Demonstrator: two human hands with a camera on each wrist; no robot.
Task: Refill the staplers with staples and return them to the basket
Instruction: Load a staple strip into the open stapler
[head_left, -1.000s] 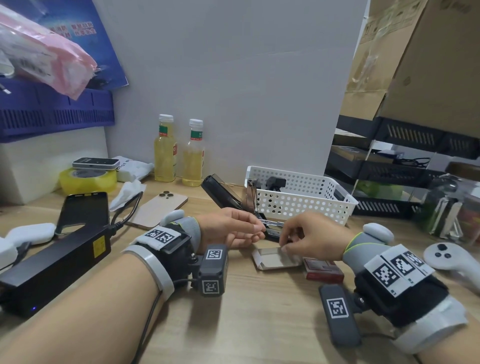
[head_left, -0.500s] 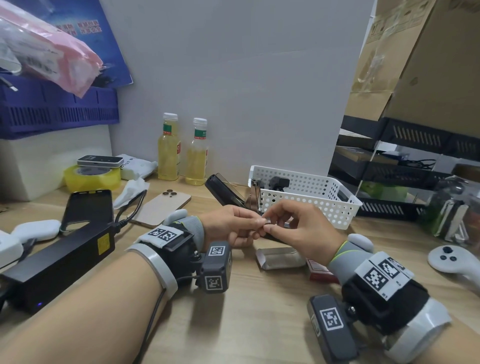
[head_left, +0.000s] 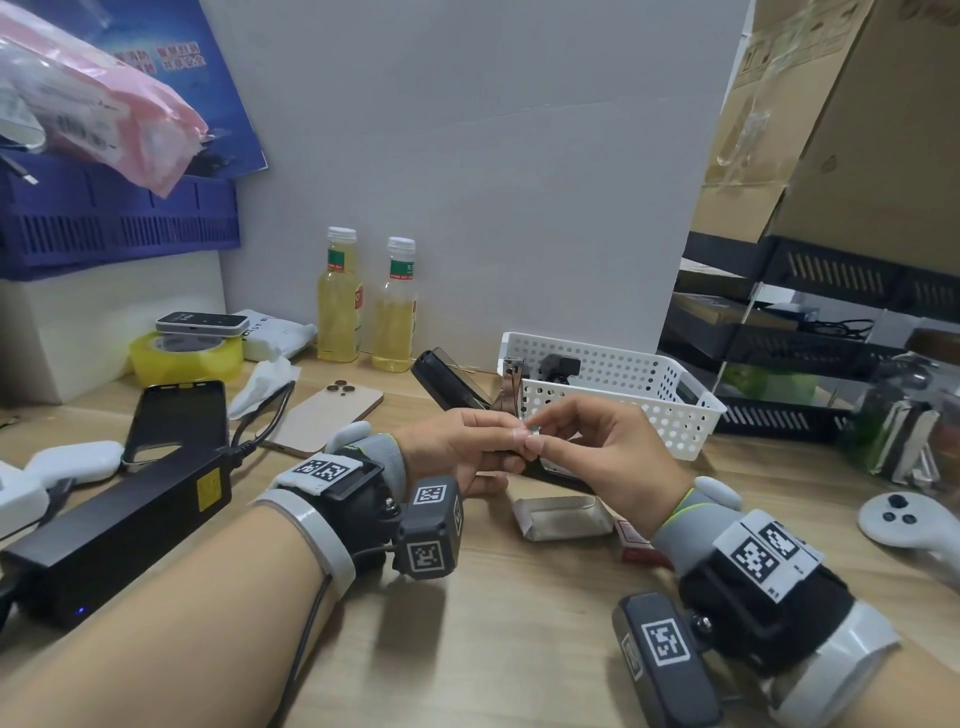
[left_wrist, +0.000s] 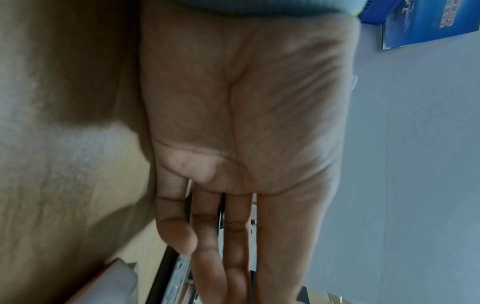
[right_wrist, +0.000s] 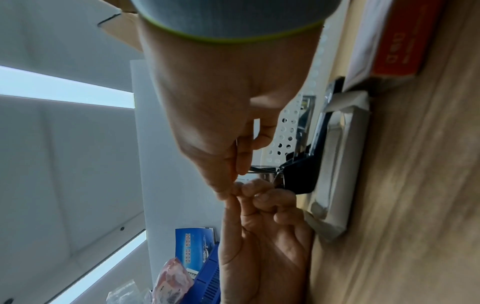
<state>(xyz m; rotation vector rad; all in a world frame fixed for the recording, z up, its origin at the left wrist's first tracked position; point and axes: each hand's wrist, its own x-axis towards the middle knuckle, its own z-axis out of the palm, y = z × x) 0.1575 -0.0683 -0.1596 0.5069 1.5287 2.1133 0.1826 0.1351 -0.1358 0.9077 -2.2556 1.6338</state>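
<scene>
Right now your two hands meet just above the open stapler (head_left: 558, 474), which lies on the table (head_left: 519, 649) in front of the white basket (head_left: 670, 410). Your right hand (head_left: 608, 457) pinches a small silvery strip of staples (head_left: 533, 430) between thumb and fingertips, and your left hand (head_left: 457, 449) touches the same strip with thumb and forefinger; its other fingers stay long and fairly straight in the left wrist view.

From here, the likeliest trouble is the strip itself. It looks short and brittle, so if the two hands pull or twist against each other it may snap, and loose staples could scatter on the table or fall into the open staple box (head_left: 561, 517) below.

Neither hand steadies the stapler, so it could slide toward the basket as you push the strip in. A tilted strip may also catch in the channel and jam.

Another stapler (head_left: 558, 366) appears to sit inside the basket; whether it has been refilled, you cannot tell from these views.
</scene>
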